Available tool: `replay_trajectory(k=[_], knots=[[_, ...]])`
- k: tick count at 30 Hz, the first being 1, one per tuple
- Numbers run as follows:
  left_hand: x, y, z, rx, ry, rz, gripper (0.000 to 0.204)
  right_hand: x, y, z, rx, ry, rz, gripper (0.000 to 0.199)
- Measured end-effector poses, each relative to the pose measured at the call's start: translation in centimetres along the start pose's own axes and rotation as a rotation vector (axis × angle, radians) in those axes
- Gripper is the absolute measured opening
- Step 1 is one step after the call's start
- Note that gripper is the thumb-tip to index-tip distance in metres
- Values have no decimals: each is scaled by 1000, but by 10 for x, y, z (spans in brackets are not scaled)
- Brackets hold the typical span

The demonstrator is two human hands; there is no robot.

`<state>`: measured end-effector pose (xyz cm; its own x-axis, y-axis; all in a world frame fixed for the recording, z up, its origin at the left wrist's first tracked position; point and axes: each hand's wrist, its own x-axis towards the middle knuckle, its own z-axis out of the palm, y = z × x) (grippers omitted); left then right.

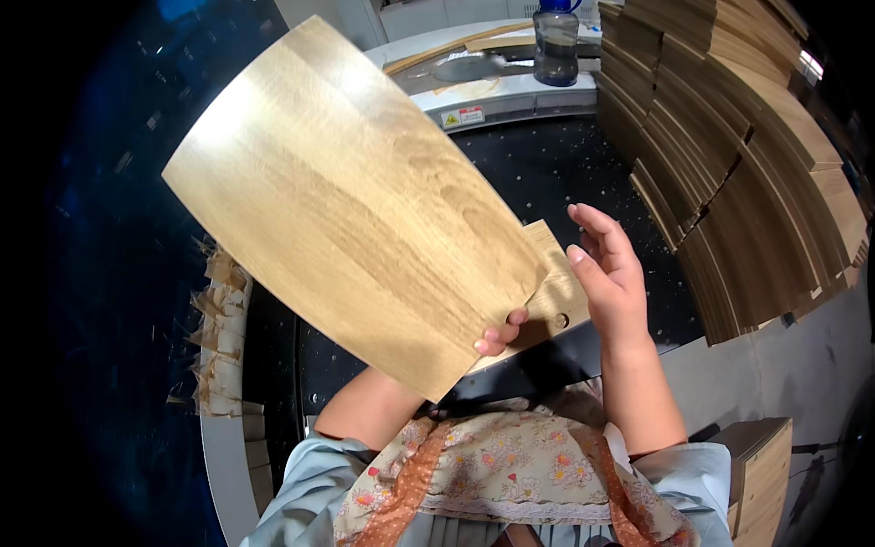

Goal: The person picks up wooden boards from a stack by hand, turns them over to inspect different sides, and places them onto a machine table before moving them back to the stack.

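The board (pixel 351 196) is a flat sheet of pale wood with brown grain streaks running along its length, its top face glossy under the light. It is held up off the bench (pixel 556 169), tilted, its far end toward the upper left and its near corner low by the person's chest. The left hand (pixel 501 335) is mostly hidden under the board's near edge; only curled fingers (pixel 492 345) show, wrapped over that edge and gripping the board. The right hand (pixel 609 273) is just right of the board, fingers open and spread, palm turned toward the board, not touching it as far as can be seen.

Under the board's near right corner lies a second, smaller wood piece (pixel 558 296) with a round hole, resting on the dark bench. Right of the board rises a big stack (pixel 729 155) of similar wood sheets, fanned in steps. Beyond the board's far right edge stand a dark bottle (pixel 556 41) with a blue cap and a white machine top (pixel 492 91). Left of the board, a pile of torn wood scraps (pixel 217 337) lines the bench rim. Below the board, a floral apron (pixel 510 469) and pale blue sleeves show
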<state>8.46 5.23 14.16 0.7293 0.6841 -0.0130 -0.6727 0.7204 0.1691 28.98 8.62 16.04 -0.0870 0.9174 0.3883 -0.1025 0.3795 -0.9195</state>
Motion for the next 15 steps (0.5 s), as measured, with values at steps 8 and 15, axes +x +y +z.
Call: replay_trajectory(k=[8,15], knots=[[8,8,-4,57,27,50,77,-12,13,-8,54,-9,12,41],[15,8,-5,24,43,41,80,-10,16,-8,72,-36,23,41]])
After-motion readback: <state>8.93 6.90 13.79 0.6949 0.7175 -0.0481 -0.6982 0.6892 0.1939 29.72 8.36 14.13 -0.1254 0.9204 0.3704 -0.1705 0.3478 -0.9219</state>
